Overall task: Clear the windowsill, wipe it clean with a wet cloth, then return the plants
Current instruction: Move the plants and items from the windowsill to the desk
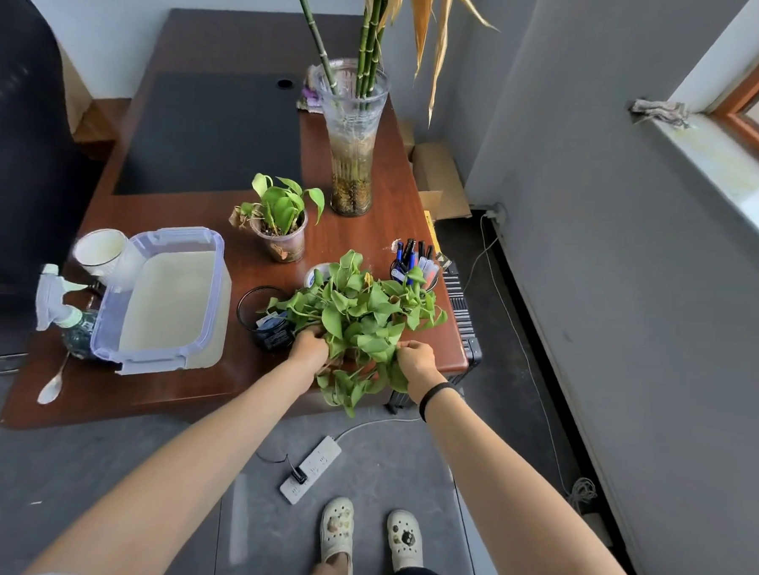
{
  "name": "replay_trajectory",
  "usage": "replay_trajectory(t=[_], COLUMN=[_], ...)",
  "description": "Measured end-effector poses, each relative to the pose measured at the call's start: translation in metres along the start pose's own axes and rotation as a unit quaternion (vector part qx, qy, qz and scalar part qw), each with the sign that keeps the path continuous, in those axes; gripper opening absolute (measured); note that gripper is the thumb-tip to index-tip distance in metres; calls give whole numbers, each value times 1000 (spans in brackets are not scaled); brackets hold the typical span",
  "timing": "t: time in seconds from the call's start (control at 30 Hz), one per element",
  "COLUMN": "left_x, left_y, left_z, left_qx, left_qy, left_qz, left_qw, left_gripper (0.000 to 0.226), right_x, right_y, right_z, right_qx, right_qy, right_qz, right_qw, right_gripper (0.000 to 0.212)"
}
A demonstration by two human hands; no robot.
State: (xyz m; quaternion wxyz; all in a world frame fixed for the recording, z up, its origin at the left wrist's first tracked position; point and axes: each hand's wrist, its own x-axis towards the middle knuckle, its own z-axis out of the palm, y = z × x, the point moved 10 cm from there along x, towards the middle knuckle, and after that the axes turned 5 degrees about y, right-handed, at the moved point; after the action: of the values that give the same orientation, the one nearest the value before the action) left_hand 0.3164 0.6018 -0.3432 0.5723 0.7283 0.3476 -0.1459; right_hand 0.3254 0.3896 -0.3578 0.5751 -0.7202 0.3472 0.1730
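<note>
Left grip (308,345) and right grip (415,359) both clamped on our leafy plant (358,321), one per side.
Fingers buried in foliage, pot hidden from us. Plant sits at the desk (179,386) near-right corner, small plant (280,225) and bamboo vase (354,154) behind it; windowsill (727,169) well apart at right, cloth (659,112) on its far end.
</note>
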Motion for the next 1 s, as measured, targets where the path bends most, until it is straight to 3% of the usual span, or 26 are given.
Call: replay_trajectory(t=[0.1, 0.37, 0.6, 0.7, 0.87, 1.0], left_x=[-4, -16, -38, -51, -89, -131], left_y=[-1, 4, 24, 44, 77, 87], left_z=[-3, -14, -22, -29, -45, 8], left_qx=[4, 22, 40, 29, 16, 14], left_qy=[-26, -39, -30, 10, 189, 161], left_qz=[-15, 7, 57, 85, 192, 225], left_qw=[1000, 999, 997, 996, 963, 961], left_gripper=[38, 31, 29, 23, 30, 29], right_x=[-3, -23, -43, -55, -71, -82], right_y=[1, -3, -11, -26, -24, -4], right_z=[-8, -20, -27, -46, -93, -143], right_qx=[20, 56, 64, 75, 64, 73], right_qy=[20, 41, 3, -12, -11, -7], right_qz=[4, 0, -24, -61, -86, -83], right_qw=[1000, 998, 998, 995, 994, 994], right_gripper=[18, 18, 10, 13, 29, 36])
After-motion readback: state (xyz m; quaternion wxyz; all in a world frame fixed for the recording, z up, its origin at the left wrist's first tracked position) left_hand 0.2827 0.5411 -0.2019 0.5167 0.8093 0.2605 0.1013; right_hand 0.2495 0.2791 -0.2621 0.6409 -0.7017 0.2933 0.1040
